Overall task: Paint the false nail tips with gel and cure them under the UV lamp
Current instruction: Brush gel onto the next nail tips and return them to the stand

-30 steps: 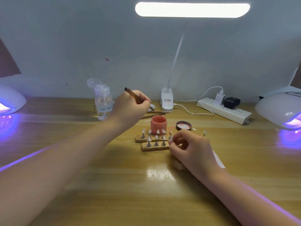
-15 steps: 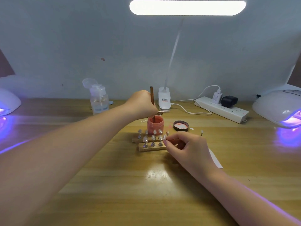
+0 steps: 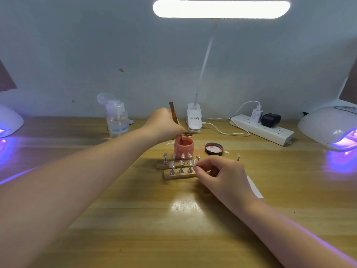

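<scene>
Wooden counter (image 3: 135, 219), glossy yellow-brown grain, with a bright reflection patch near its centre. It stands against a plain pale wall. A white bar lamp (image 3: 221, 9) on a thin stalk is lit overhead; its clip base sits at the back edge.

Left hand (image 3: 164, 125): grip closed round a slim brown brush (image 3: 173, 115), held near upright, tip down inside an open salmon-pink gel jar (image 3: 184, 147). The bristles are hidden within the jar. The jar's dark lid (image 3: 214, 148) lies just to the right, inner face up and smeared pink.

Two small wooden strips (image 3: 179, 176) lie in front of the jar, one behind the other, carrying clear false nail tips (image 3: 181, 163) on short metal stands. Right hand (image 3: 222, 176): fingers curled, thumb and forefinger pinching at the right end of the near strip. Whether they hold a tip or its stand cannot be told at this size. One further stand (image 3: 238, 157) is set apart on the right.

White dome UV lamps sit at both edges, right (image 3: 328, 126) and left (image 3: 9, 120), glowing violet; both are cut off by the frame. A clear pump bottle (image 3: 116, 118), cap flipped open, stands back left; a white power strip (image 3: 262, 129) with plugs, back right. A white sheet (image 3: 255, 187) is partly covered by the right forearm.
</scene>
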`<state>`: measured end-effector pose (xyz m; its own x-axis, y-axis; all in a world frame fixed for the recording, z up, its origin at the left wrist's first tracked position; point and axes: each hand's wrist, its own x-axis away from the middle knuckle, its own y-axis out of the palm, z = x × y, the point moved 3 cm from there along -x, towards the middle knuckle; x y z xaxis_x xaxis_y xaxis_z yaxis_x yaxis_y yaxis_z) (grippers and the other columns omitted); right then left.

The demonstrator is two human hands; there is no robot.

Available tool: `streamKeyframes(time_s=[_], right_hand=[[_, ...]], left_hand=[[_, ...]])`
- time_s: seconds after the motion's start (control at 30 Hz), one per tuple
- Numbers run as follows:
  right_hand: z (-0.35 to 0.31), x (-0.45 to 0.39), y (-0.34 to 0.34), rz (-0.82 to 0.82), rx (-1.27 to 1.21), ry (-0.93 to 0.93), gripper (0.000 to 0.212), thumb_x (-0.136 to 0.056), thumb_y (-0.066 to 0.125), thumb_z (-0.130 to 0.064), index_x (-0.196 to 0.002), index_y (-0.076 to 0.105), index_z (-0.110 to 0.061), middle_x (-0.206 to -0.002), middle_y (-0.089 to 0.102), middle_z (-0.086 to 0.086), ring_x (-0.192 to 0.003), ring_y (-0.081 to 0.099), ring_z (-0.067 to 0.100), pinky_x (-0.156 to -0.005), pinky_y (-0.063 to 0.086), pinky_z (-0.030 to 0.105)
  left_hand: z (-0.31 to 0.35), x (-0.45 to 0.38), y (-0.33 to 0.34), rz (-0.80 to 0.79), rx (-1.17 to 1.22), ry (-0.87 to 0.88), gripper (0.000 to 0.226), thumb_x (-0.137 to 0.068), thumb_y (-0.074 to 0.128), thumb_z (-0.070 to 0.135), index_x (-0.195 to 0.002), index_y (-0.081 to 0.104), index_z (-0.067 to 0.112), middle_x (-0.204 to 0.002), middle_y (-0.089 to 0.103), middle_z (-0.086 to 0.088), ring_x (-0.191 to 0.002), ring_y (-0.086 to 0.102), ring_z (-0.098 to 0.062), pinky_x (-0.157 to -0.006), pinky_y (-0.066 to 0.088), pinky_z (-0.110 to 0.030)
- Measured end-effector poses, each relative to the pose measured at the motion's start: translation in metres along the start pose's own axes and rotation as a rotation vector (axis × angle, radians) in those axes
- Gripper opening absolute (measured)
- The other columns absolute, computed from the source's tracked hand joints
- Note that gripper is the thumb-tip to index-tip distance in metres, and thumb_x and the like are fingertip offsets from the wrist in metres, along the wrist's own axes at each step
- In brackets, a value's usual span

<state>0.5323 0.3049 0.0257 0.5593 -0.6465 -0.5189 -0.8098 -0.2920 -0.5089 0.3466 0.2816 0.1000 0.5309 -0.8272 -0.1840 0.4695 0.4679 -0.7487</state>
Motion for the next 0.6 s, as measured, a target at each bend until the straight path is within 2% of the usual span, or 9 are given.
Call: streamKeyframes(time_s=[0.07,0.13,0.33,0.47,0.6], right_hand=[[0.001,0.000,0.000,-0.016,-0.003,0.016,0.004,-0.082,0.075,-0.019,-0.080,0.075,-0.023,-0.064,0.067,-0.013,-0.058,0.060,0.008,-0.060,0.053,0.035],[0.001,-0.001,0.000,-0.030,-0.007,0.026,0.003,-0.082,0.074,-0.019,-0.083,0.076,-0.022,-0.067,0.068,-0.014,-0.061,0.061,0.007,-0.063,0.054,0.036],[0.000,-0.001,0.000,-0.024,0.007,0.007,0.003,-0.082,0.075,-0.019,-0.084,0.076,-0.020,-0.068,0.068,-0.014,-0.061,0.059,0.005,-0.061,0.052,0.028],[-0.001,0.000,0.000,-0.008,0.014,-0.008,0.001,-0.082,0.074,-0.018,-0.081,0.075,-0.019,-0.066,0.067,-0.011,-0.057,0.056,0.005,-0.057,0.046,0.021],[-0.002,0.000,-0.001,-0.005,-0.001,-0.010,0.001,-0.082,0.074,-0.017,-0.081,0.075,-0.017,-0.066,0.068,-0.011,-0.059,0.058,0.006,-0.057,0.047,0.022]], left_hand=[[0.000,-0.001,-0.008,0.063,0.076,-0.009,0.014,-0.081,0.064,0.013,-0.071,0.072,0.007,-0.084,0.073,-0.011,-0.087,0.066,-0.026,-0.080,0.055,-0.040],[-0.003,-0.001,-0.017,0.139,0.124,-0.024,0.021,-0.083,0.063,0.016,-0.063,0.068,0.014,-0.077,0.073,-0.006,-0.084,0.067,-0.024,-0.082,0.055,-0.042],[-0.023,0.000,-0.026,0.226,0.377,-0.156,0.013,-0.086,0.058,0.017,-0.074,0.063,0.012,-0.057,0.070,0.002,-0.047,0.058,-0.007,-0.052,0.045,-0.023],[-0.040,0.002,-0.020,0.240,0.531,-0.263,0.012,-0.087,0.060,0.012,-0.076,0.063,0.007,-0.058,0.069,-0.002,-0.044,0.058,-0.008,-0.046,0.047,-0.022],[-0.054,0.005,-0.019,0.262,0.567,-0.308,0.017,-0.088,0.063,0.014,-0.074,0.064,0.005,-0.054,0.067,-0.001,-0.041,0.057,-0.007,-0.043,0.048,-0.021]])
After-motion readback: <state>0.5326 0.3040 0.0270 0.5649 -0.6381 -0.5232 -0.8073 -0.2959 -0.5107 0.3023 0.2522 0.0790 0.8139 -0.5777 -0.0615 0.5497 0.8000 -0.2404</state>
